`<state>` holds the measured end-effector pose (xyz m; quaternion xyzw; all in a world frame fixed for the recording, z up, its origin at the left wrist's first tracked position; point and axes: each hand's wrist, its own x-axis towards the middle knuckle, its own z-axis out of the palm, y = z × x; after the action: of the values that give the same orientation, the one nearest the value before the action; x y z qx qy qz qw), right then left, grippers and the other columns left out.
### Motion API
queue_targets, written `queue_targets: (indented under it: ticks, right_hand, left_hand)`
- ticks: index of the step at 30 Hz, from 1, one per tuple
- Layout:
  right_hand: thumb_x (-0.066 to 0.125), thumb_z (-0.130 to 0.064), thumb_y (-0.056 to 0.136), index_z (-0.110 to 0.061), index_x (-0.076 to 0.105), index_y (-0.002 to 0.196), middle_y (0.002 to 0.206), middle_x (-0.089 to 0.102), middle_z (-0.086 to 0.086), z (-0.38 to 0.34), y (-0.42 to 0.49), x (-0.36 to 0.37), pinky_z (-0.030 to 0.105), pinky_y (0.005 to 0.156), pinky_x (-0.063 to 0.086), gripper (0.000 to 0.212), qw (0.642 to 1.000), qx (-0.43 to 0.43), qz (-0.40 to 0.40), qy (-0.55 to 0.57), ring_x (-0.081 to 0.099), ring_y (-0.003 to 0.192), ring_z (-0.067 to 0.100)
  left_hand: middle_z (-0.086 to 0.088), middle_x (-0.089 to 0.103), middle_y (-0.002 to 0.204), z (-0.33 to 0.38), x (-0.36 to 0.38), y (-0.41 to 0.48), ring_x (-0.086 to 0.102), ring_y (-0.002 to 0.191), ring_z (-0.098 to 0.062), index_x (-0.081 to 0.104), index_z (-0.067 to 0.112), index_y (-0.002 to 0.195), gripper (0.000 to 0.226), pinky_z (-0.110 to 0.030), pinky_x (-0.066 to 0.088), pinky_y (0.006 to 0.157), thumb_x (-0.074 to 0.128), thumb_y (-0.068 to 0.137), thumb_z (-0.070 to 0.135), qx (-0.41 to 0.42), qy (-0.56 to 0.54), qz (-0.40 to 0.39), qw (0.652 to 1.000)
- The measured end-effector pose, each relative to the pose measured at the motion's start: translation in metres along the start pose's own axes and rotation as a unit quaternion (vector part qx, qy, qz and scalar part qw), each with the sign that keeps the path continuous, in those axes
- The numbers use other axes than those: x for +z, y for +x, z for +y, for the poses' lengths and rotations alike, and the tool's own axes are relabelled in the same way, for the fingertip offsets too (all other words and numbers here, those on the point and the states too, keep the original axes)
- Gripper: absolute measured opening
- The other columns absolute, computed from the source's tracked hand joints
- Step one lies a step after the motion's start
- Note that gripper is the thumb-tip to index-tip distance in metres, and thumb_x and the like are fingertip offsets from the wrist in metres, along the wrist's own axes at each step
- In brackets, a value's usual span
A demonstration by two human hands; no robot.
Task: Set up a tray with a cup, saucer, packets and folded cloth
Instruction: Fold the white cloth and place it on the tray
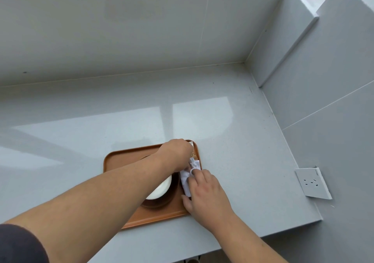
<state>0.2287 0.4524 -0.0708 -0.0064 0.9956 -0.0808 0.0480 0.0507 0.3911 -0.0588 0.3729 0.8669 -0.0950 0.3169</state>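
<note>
Right hand (pixel 204 194) flat, fingers together, pressing white cloth (pixel 187 178) at tray's right edge. Left hand (pixel 178 153) reaches across, fingers curled at cloth's far end by packets (pixel 193 155); grip hidden, cannot tell. Cup (pixel 159 188) on saucer (pixel 162 201), mid tray (pixel 121 159). Tray on grey bench (pixel 81 133).

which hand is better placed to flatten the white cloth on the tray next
Right, probably. The right hand already lies on the white cloth at the tray's right edge. The left hand has crossed over the cup and is busy at the far right corner.
</note>
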Motion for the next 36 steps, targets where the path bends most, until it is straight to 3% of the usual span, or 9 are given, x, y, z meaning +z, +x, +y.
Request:
queue_targets:
  ticks: [5, 9, 13, 16, 20, 25, 31, 33, 36]
  right_hand:
    - [0.068, -0.043, 0.083, -0.010, 0.059, 0.133, 0.138, 0.058, 0.010, 0.001, -0.003, 0.002, 0.036, 0.092, 0.056, 0.060, 0.999, 0.006, -0.029, 0.017, 0.059, 0.113, 0.026]
    - [0.072, -0.047, 0.084, -0.015, 0.066, 0.122, 0.143, 0.060, 0.007, 0.004, -0.003, -0.001, 0.031, 0.073, 0.060, 0.050, 0.997, 0.021, -0.067, 0.037, 0.066, 0.099, 0.022]
    - [0.059, -0.049, 0.097, -0.015, 0.065, 0.130, 0.151, 0.054, 0.008, 0.009, -0.008, -0.001, 0.032, 0.071, 0.061, 0.048, 0.996, 0.012, -0.083, 0.020, 0.069, 0.106, 0.022]
    - [0.064, -0.040, 0.096, -0.015, 0.066, 0.132, 0.149, 0.056, 0.010, 0.011, -0.014, 0.002, 0.028, 0.072, 0.062, 0.044, 0.997, 0.000, -0.073, 0.023, 0.069, 0.110, 0.021]
    - [0.088, -0.024, 0.072, -0.017, 0.071, 0.123, 0.140, 0.063, 0.009, 0.018, -0.012, 0.000, 0.026, 0.056, 0.059, 0.053, 0.996, -0.002, -0.090, 0.020, 0.072, 0.091, 0.019]
    - [0.085, -0.016, 0.073, -0.019, 0.071, 0.107, 0.138, 0.064, 0.006, 0.020, -0.010, 0.001, 0.029, 0.050, 0.056, 0.037, 0.996, -0.007, -0.083, 0.016, 0.071, 0.081, 0.020]
    - [0.077, -0.020, 0.086, -0.016, 0.070, 0.117, 0.133, 0.063, 0.004, 0.019, -0.013, 0.007, 0.028, 0.062, 0.060, 0.032, 0.997, -0.020, -0.066, 0.022, 0.070, 0.091, 0.020]
    - [0.066, -0.030, 0.095, -0.015, 0.069, 0.124, 0.137, 0.064, 0.007, 0.020, -0.015, 0.010, 0.032, 0.079, 0.062, 0.033, 0.999, -0.031, -0.034, 0.021, 0.070, 0.105, 0.022]
    - [0.049, -0.036, 0.102, -0.010, 0.063, 0.139, 0.145, 0.060, 0.012, 0.018, -0.023, 0.018, 0.039, 0.107, 0.051, 0.047, 0.998, -0.051, -0.007, -0.024, 0.061, 0.129, 0.027]
  left_hand:
    - [0.004, 0.049, 0.073, 0.000, 0.003, 0.003, 0.046, 0.060, -0.015, 0.051, 0.020, 0.087, 0.019, -0.031, 0.039, 0.058, 0.068, 0.088, 0.028, -0.002, -0.010, 0.017, 1.000]
    - [0.006, 0.043, 0.076, -0.001, 0.006, 0.000, 0.049, 0.069, -0.019, 0.042, 0.021, 0.094, 0.034, -0.032, 0.034, 0.054, 0.074, 0.085, 0.032, 0.014, -0.049, 0.064, 0.997]
    - [0.007, 0.053, 0.078, 0.010, -0.009, -0.002, 0.056, 0.075, -0.020, 0.065, 0.018, 0.107, 0.027, -0.032, 0.042, 0.063, 0.072, 0.090, 0.037, 0.017, 0.022, -0.012, 1.000]
    - [0.003, 0.069, 0.110, 0.016, -0.015, 0.001, 0.062, 0.091, -0.020, 0.068, 0.019, 0.122, 0.035, -0.032, 0.042, 0.071, 0.067, 0.095, 0.042, 0.006, 0.018, -0.087, 0.996]
    - [0.000, 0.062, 0.099, 0.009, -0.007, -0.008, 0.057, 0.085, -0.023, 0.057, 0.017, 0.115, 0.028, -0.033, 0.042, 0.069, 0.068, 0.094, 0.033, 0.025, -0.052, 0.023, 0.998]
    - [0.002, 0.061, 0.101, 0.007, -0.008, -0.015, 0.057, 0.087, -0.021, 0.062, 0.022, 0.113, 0.016, -0.034, 0.045, 0.070, 0.059, 0.098, 0.020, 0.037, -0.047, 0.031, 0.998]
    - [-0.003, 0.068, 0.118, 0.012, -0.014, -0.022, 0.066, 0.104, -0.026, 0.070, 0.023, 0.119, 0.023, -0.034, 0.048, 0.077, 0.057, 0.101, 0.028, 0.045, -0.002, -0.004, 0.999]
    - [-0.005, 0.069, 0.119, 0.013, -0.018, -0.028, 0.065, 0.104, -0.026, 0.071, 0.020, 0.116, 0.023, -0.034, 0.046, 0.077, 0.060, 0.098, 0.030, 0.052, -0.012, -0.010, 0.999]
    - [0.002, 0.062, 0.132, 0.026, -0.031, -0.031, 0.062, 0.114, -0.021, 0.063, 0.021, 0.133, 0.040, -0.033, 0.044, 0.080, 0.060, 0.100, 0.043, 0.066, 0.078, -0.134, 0.986]
